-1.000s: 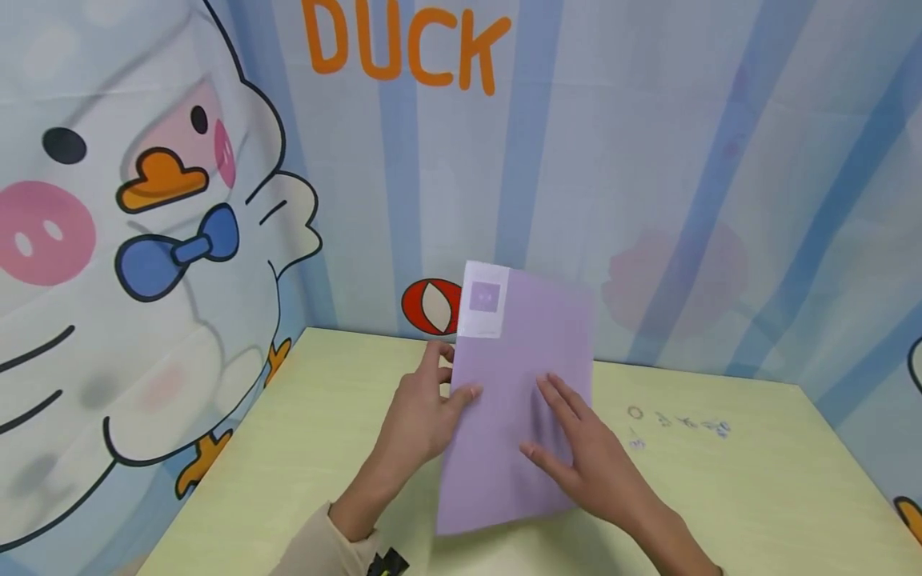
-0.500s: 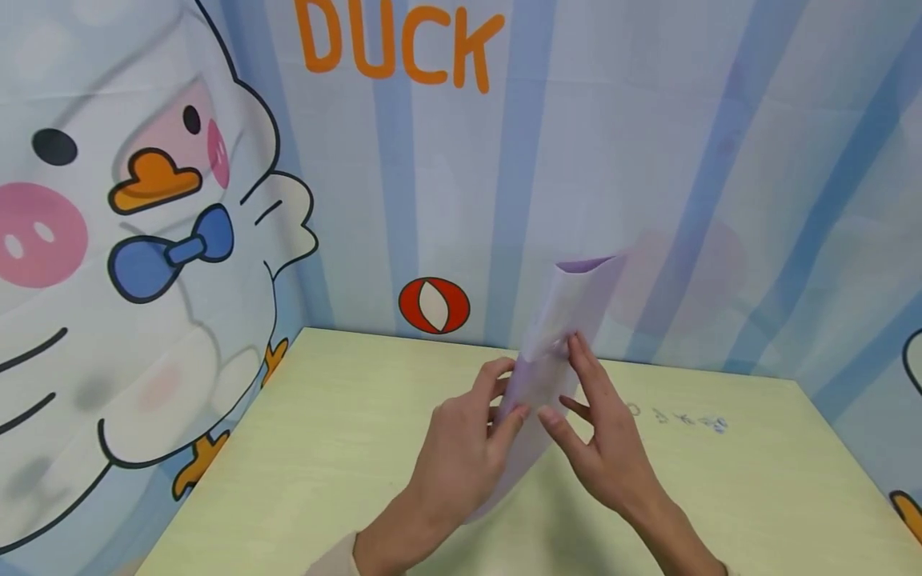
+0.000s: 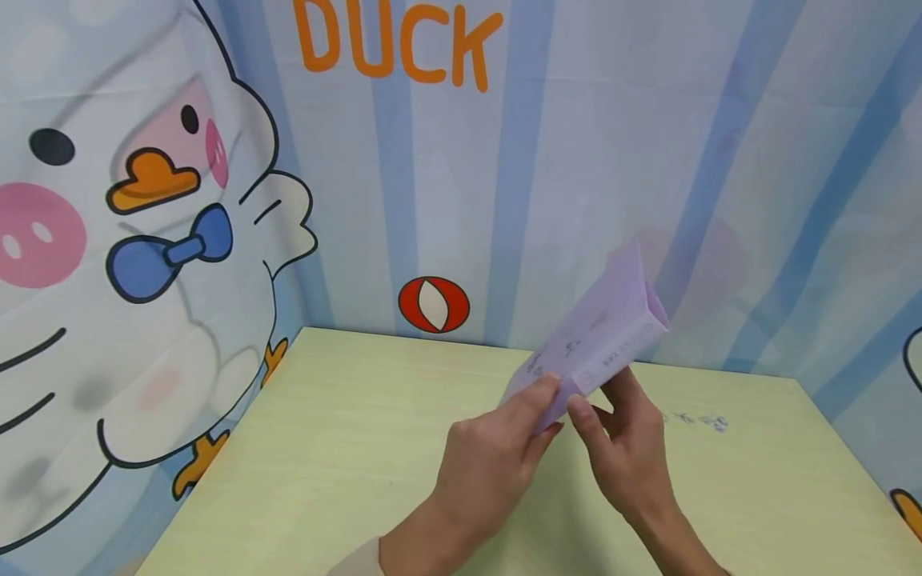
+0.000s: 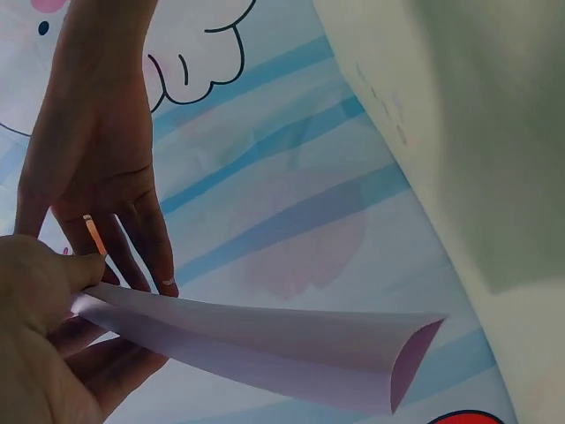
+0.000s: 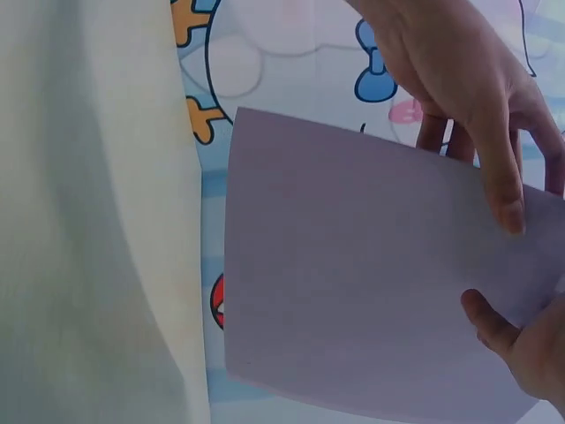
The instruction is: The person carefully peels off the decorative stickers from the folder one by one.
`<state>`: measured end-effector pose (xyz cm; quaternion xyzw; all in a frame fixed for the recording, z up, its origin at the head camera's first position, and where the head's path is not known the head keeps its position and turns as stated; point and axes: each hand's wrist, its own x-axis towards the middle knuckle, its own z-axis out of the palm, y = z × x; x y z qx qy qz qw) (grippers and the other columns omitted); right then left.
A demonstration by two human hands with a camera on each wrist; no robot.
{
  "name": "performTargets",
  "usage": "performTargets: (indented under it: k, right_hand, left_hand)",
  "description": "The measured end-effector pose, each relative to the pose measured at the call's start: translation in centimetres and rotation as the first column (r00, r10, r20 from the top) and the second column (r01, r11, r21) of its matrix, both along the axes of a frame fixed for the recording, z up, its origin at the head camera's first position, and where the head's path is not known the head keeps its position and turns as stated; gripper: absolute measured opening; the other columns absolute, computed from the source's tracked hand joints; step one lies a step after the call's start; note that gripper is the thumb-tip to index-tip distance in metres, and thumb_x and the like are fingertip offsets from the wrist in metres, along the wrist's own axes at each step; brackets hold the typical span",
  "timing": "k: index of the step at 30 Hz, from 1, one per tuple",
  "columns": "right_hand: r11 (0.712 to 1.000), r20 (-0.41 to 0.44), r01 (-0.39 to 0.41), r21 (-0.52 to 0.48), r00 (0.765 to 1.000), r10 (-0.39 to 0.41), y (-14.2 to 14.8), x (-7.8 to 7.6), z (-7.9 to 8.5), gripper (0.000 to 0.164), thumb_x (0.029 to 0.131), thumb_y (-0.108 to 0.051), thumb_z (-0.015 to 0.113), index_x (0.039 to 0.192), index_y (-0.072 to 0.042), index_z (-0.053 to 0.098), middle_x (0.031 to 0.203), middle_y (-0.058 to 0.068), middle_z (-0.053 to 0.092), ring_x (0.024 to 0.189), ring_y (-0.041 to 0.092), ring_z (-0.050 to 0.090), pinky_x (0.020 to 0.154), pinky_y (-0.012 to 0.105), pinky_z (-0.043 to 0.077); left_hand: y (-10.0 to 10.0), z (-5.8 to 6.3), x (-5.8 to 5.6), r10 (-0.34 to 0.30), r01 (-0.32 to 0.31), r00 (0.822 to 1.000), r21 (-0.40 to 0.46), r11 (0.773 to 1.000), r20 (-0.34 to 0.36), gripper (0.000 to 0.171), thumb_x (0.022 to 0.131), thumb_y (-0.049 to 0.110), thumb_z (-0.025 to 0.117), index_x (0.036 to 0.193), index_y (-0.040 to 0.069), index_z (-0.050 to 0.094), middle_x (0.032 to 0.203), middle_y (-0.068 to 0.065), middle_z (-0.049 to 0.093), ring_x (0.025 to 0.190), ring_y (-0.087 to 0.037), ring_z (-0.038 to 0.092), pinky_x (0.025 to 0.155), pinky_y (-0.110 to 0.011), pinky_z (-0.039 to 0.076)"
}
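Pale yellow surface (image 3: 324, 448): back edge meets the backdrop (image 3: 461, 184), side edges slant outward twd the viewer. Widest open room lies L of the hands; a smaller stretch R. Purple folded sheet (image 3: 587, 344) is held up over the surface, approx. mid, tilted w/ its open end up & to R; from head view that end overlaps the backdrop.

Left hand (image 3: 490, 456) is clamped on the sheet's lower end, thumb one side, fingers other. Right hand (image 3: 630, 448) is just beside it, thumb at the spine, fingers behind; can't tell if they pinch or only touch.

Around: small bluish marks (image 3: 713, 422) on the surface R of the right hand, which partly blocks that row. Backdrop carries a big duck (image 3: 166, 320), orange DUCK lettering (image 3: 399, 40), red-white ball (image 3: 434, 305).

Vs. 0.5 s ago: sheet was steeper, opening at top; now tipped further R, w/ printed face & spine showing. 1 s ago its broad face w/ white label faced the viewer.
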<state>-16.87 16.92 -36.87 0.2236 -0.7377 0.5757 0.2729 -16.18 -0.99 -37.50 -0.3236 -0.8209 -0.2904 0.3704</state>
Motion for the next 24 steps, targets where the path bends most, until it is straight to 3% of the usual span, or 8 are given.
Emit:
performTargets:
  k: [4, 8, 13, 20, 24]
  right_hand:
    - [0.975, 0.054, -0.051, -0.217, 0.997, 0.064, -0.5, 0.6, 0.3, 0.038, 0.102, 0.007, 0.061, 0.140, 0.003, 0.062, 0.132, 0.022, 0.067, 0.124, 0.026, 0.067, 0.090, 0.032, 0.061]
    - [0.947, 0.062, -0.054, -0.316, 0.995, 0.078, -0.7, 1.1, 0.6, 0.033, 0.101, 0.010, 0.061, 0.134, 0.009, 0.065, 0.126, 0.024, 0.070, 0.117, 0.026, 0.071, 0.088, 0.037, 0.061]
    - [0.935, 0.080, 0.005, -0.354, 0.997, 0.025, -0.7, 1.4, 0.8, 0.027, 0.100, 0.008, 0.066, 0.127, 0.010, 0.069, 0.118, 0.022, 0.074, 0.106, 0.023, 0.075, 0.083, 0.035, 0.063]
    - [0.948, 0.022, 0.108, -0.300, 0.994, -0.106, -0.6, 1.4, 0.6, 0.020, 0.101, 0.006, 0.066, 0.120, 0.010, 0.072, 0.108, 0.016, 0.077, 0.092, 0.017, 0.076, 0.076, 0.028, 0.063]
    - [0.943, 0.003, 0.204, -0.262, 0.978, -0.210, 0.0, 1.3, 0.6, 0.021, 0.103, 0.001, 0.065, 0.121, 0.008, 0.072, 0.105, 0.012, 0.077, 0.089, 0.014, 0.076, 0.073, 0.024, 0.062]
  left_hand:
    - [0.2, -0.1, 0.1, 0.048, -0.057, 0.995, -0.096, 0.994, -0.090, 0.057, 0.093, 0.024, 0.085, 0.145, 0.019, 0.063, 0.138, 0.005, 0.071, 0.107, -0.013, 0.076, 0.066, -0.027, 0.062]
    - [0.4, -0.3, 0.0, 0.072, -0.091, 0.989, -0.142, 0.986, -0.132, 0.060, 0.093, 0.024, 0.086, 0.148, 0.021, 0.063, 0.141, 0.006, 0.070, 0.112, -0.011, 0.074, 0.069, -0.025, 0.062]
    - [0.7, -0.4, 0.0, 0.047, -0.069, 0.990, -0.166, 0.984, -0.133, 0.065, 0.093, 0.024, 0.086, 0.153, 0.021, 0.060, 0.144, 0.003, 0.067, 0.118, -0.012, 0.072, 0.085, -0.025, 0.061]
    - [1.3, -1.3, -0.6, 0.034, -0.075, 0.976, -0.184, 0.980, -0.215, 0.076, 0.091, 0.031, 0.087, 0.158, 0.021, 0.053, 0.149, 0.003, 0.064, 0.123, -0.011, 0.069, 0.094, -0.023, 0.057]
    - [1.3, -1.6, -1.1, -0.027, -0.012, 0.982, -0.201, 0.980, -0.189, 0.069, 0.097, 0.035, 0.080, 0.158, 0.018, 0.053, 0.156, 0.002, 0.058, 0.131, -0.014, 0.065, 0.105, -0.026, 0.052]
